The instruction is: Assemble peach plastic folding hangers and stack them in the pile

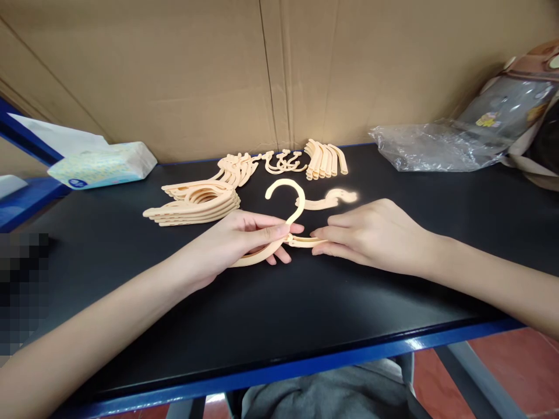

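A cream plastic hanger piece with a curved hook [301,195] is pinched in my left hand [244,235], its arm running back under the palm. My right hand [371,235] grips a second cream hanger arm [303,241], whose end meets the hook piece by my left thumb. Whether the two are locked together I cannot tell. Behind my hands lies a loose cream hanger part [325,201]. Left of it is a stack of folded hangers [196,203], with a pile of curved parts [238,169], several small hooks [283,162] and several arm pieces [325,158] farther back.
A tissue pack [105,166] lies at the back left of the black table [271,326]. At the back right are a clear plastic bag [437,145] and a transparent bag with brown trim [506,105]. Cardboard [196,75] stands behind the table.
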A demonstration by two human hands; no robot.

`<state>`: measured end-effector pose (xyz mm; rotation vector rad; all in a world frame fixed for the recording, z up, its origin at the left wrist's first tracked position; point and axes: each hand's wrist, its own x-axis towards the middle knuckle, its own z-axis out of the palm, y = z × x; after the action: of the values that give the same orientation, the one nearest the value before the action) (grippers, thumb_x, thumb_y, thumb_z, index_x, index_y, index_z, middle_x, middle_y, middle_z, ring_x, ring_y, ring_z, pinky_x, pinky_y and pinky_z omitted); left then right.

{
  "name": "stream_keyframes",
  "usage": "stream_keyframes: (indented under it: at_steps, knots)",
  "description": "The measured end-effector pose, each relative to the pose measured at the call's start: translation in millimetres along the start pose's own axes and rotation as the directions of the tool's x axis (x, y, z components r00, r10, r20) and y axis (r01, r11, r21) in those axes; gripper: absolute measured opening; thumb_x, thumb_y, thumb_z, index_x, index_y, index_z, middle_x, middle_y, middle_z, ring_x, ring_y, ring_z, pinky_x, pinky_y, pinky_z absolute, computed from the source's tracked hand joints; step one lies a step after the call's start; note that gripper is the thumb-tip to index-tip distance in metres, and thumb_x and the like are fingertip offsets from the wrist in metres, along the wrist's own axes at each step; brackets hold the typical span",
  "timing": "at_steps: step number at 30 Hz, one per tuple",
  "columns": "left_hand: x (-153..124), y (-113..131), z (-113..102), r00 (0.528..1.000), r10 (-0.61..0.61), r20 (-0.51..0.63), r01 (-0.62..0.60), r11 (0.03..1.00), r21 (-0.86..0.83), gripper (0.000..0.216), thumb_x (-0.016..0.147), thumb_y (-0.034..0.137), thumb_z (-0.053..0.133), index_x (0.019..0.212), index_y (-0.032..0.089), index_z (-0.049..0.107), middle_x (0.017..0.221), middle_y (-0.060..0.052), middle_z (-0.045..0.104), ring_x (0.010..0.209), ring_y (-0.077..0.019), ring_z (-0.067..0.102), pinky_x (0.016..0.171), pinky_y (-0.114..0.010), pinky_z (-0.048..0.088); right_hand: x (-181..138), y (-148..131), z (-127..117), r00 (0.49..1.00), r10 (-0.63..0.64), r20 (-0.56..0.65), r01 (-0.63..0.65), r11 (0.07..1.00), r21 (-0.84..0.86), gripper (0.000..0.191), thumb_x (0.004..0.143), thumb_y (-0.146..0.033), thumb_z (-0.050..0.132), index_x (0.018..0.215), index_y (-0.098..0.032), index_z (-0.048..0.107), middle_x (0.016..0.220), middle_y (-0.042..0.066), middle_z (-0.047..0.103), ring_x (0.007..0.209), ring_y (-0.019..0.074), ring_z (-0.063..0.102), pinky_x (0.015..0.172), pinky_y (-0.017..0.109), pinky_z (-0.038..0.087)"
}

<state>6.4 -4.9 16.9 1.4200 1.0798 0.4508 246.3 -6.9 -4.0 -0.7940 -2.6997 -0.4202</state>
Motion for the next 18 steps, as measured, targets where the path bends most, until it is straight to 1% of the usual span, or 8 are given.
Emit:
stream_keyframes:
  at_steps: [4,8,12,18]
  knots:
    - [0.3,1.0,0.1,1.0,-0.027,0.009,0.027,1.0,0.009,0.022,0.091,0.034,0.062,0.109,0.026,0.072,0.07,0.001,0.075,0.064,-0.0044,0.065,0.058,-0.006,0.047,-0.9,-0.2,0.5,0.999,-0.025,-0.02,0.025,0.999,-0.036,0.032,0.098,-0.039,0.047,0.097,-0.021,0.073,0.067,-0.002,0.067,0.057,0.0116,0.06,0.049,0.029,0.024]
    - [0.2,1.1,0.0,0.999,-0.029,0.024,0.029,1.0,-0.004,0.016,0.089,0.03,0.065,0.101,0.026,0.075,0.069,0.002,0.075,0.066,-0.004,0.066,0.055,-0.004,0.045,-0.2,-1.6,-1.0,0.998,-0.038,-0.047,0.035,0.997,-0.066,0.03,0.097,-0.037,0.048,0.096,-0.019,0.072,0.066,-0.002,0.065,0.056,0.0124,0.059,0.049,0.029,0.026]
    - [0.3,1.6,0.5,0.999,-0.041,0.03,0.041,0.999,-0.014,0.013,0.087,0.028,0.067,0.094,0.026,0.077,0.072,0.003,0.075,0.069,-0.0051,0.067,0.059,-0.005,0.048,1.4,-4.6,-1.8,0.997,-0.051,-0.064,0.046,0.995,-0.083,0.032,0.098,-0.037,0.047,0.091,-0.018,0.072,0.066,-0.002,0.064,0.055,0.0129,0.058,0.05,0.029,0.028]
    - [-0.3,3.1,-0.8,0.997,-0.05,0.061,0.051,0.999,-0.013,0.012,0.085,0.029,0.068,0.091,0.024,0.078,0.075,0.001,0.076,0.07,-0.0075,0.068,0.064,-0.009,0.053,1.4,-6.0,-1.8,0.994,-0.067,-0.085,0.06,0.995,-0.078,0.035,0.098,-0.038,0.046,0.085,-0.018,0.071,0.065,-0.002,0.063,0.054,0.013,0.057,0.051,0.029,0.03]
